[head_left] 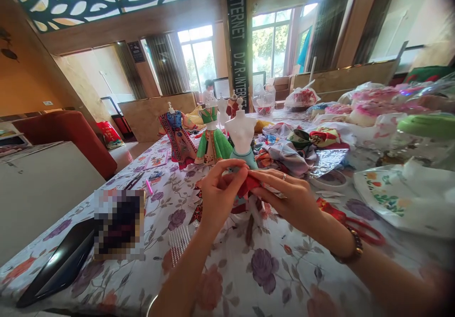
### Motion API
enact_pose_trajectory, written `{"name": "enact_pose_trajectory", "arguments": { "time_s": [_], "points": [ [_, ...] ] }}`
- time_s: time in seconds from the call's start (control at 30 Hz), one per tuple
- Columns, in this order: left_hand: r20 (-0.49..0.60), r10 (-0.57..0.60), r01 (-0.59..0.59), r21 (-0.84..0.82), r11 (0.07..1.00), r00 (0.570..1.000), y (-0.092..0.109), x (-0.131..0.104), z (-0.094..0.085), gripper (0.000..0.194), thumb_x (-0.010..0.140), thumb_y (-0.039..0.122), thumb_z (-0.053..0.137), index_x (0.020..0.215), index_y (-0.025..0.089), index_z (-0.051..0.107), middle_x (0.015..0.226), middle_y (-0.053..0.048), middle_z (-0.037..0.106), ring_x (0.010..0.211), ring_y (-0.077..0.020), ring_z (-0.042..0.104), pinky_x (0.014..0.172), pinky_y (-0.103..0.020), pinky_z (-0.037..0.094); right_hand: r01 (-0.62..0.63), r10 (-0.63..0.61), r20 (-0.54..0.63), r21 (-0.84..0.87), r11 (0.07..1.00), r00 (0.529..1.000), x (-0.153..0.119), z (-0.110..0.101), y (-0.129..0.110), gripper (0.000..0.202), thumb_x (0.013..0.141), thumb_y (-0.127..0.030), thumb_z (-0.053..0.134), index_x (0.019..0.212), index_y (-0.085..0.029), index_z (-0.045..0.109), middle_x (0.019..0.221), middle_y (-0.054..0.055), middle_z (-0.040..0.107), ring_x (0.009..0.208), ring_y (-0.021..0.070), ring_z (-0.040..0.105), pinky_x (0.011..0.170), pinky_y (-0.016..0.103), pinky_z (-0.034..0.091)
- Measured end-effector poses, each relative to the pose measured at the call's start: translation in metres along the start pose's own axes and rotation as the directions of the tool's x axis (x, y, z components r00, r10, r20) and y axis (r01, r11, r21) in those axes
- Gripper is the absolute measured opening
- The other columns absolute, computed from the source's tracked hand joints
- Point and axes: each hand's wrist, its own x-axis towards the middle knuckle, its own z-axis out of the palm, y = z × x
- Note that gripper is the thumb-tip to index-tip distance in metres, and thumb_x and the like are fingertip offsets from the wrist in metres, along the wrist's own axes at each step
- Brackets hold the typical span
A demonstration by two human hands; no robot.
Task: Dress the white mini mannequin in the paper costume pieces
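Observation:
A small piece of red fabric (250, 185) is held between both hands at the middle of the view. My left hand (222, 191) pinches its left side between thumb and fingers. On its right side, my right hand (284, 194) has thumb and fingers closed on the same cloth. Right behind the hands stands a white mannequin bust (241, 132) with light blue cloth (245, 157) around its lower part. My fingers hide part of that cloth. Below the hands, darker red material shows, partly covered.
Dressed mini mannequins (177, 137) stand behind to the left. Red-handled scissors (366, 230) lie right of my right hand, near a white tape roll (329, 180). Fabric (289, 153) and plastic-wrapped items (408, 194) fill the right. A pink pen (149, 187) and rhinestone strips (180, 243) lie left.

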Motion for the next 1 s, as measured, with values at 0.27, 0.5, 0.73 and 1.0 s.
{"name": "enact_pose_trajectory", "arguments": {
  "time_s": [0.27, 0.5, 0.73, 1.0],
  "points": [
    [0.142, 0.105, -0.100, -0.036, 0.994, 0.984, -0.008, 0.001, -0.001, 0.041, 0.057, 0.013, 0.083, 0.094, 0.023, 0.066, 0.095, 0.000, 0.065, 0.084, -0.0123, 0.065, 0.074, -0.022, 0.057, -0.048, 0.045, -0.070, -0.054, 0.997, 0.997, -0.003, 0.001, 0.003, 0.036, 0.089, -0.017, 0.050, 0.120, -0.029, 0.062, 0.102, 0.002, 0.073, 0.088, 0.0167, 0.069, 0.081, 0.030, 0.058],
    [0.127, 0.179, -0.181, 0.002, 0.984, 0.976, -0.009, 0.001, -0.002, 0.036, 0.064, 0.010, 0.078, 0.094, 0.025, 0.066, 0.101, 0.000, 0.061, 0.089, -0.0121, 0.064, 0.079, -0.024, 0.056, -0.056, 0.055, -0.044, -0.028, 0.998, 0.997, -0.003, 0.001, 0.002, 0.033, 0.089, -0.018, 0.050, 0.118, -0.027, 0.064, 0.104, 0.003, 0.072, 0.091, 0.0187, 0.069, 0.081, 0.032, 0.058],
    [0.079, 0.242, -0.247, 0.064, 0.967, 0.967, -0.007, 0.000, -0.002, 0.026, 0.069, 0.011, 0.074, 0.091, 0.022, 0.066, 0.099, -0.002, 0.061, 0.091, -0.0136, 0.063, 0.078, -0.025, 0.057, 0.013, -0.024, -0.097, -0.113, 0.994, 0.995, -0.004, 0.002, 0.002, 0.032, 0.089, -0.017, 0.052, 0.117, -0.027, 0.064, 0.099, 0.003, 0.073, 0.088, 0.0173, 0.069, 0.078, 0.030, 0.058],
    [0.153, 0.369, -0.395, 0.217, 0.893, 0.917, -0.013, -0.006, -0.002, 0.032, 0.074, 0.009, 0.068, 0.101, 0.025, 0.064, 0.101, -0.002, 0.061, 0.092, -0.0131, 0.063, 0.075, -0.024, 0.056, 0.148, -0.164, -0.098, -0.153, 0.977, 0.982, -0.009, -0.005, -0.001, 0.048, 0.085, -0.005, 0.056, 0.125, -0.031, 0.056, 0.103, 0.003, 0.071, 0.091, 0.0152, 0.067, 0.083, 0.030, 0.056]
  ]
}}
